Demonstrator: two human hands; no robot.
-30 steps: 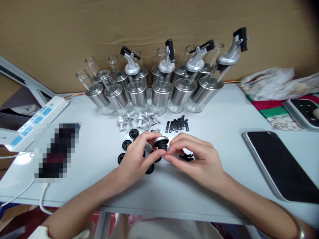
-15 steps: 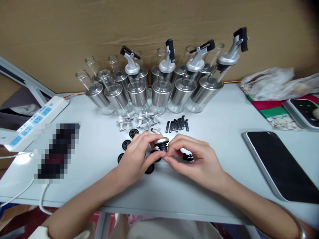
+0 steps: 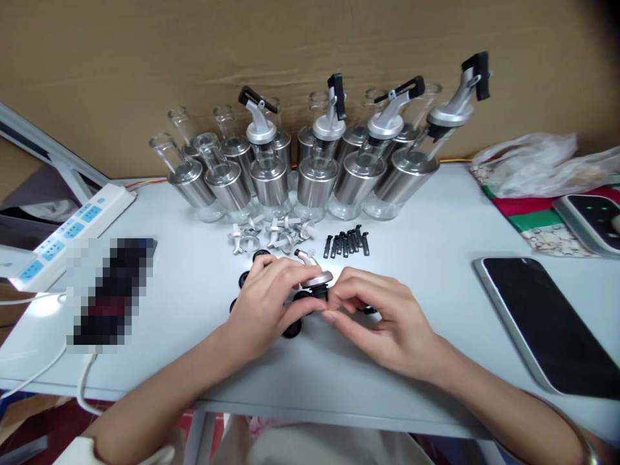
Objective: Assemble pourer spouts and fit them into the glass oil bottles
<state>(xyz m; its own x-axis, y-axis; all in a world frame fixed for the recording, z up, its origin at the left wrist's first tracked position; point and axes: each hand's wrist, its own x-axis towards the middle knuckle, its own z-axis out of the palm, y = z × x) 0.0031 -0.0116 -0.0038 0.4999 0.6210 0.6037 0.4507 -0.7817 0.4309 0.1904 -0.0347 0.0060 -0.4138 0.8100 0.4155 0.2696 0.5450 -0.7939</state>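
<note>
My left hand (image 3: 264,307) is closed on a silver and black pourer stopper (image 3: 317,280), its thumb under the black plug and its fingers at the silver collar. The spout points up and left. My right hand (image 3: 387,316) is pinched at the lower end of the plug; anything between its fingertips is too small to tell. Black round discs (image 3: 292,328) lie around and under my left hand. Behind my hands are a pile of silver spout parts (image 3: 285,239) and several small black levers (image 3: 345,243). Other small black pieces (image 3: 369,310) are partly hidden by my right hand.
Two rows of glass bottles with steel sleeves (image 3: 269,184) stand at the back, several topped with pourers. A power strip (image 3: 72,232) and a pixelated phone (image 3: 109,290) are at left. At right are a large phone (image 3: 552,323), another device (image 3: 591,219) and a plastic bag (image 3: 527,165).
The stopper has tilted slightly, and both hands have shifted a little down. My left fingers lie further over the silver collar. The view has moved slightly.
</note>
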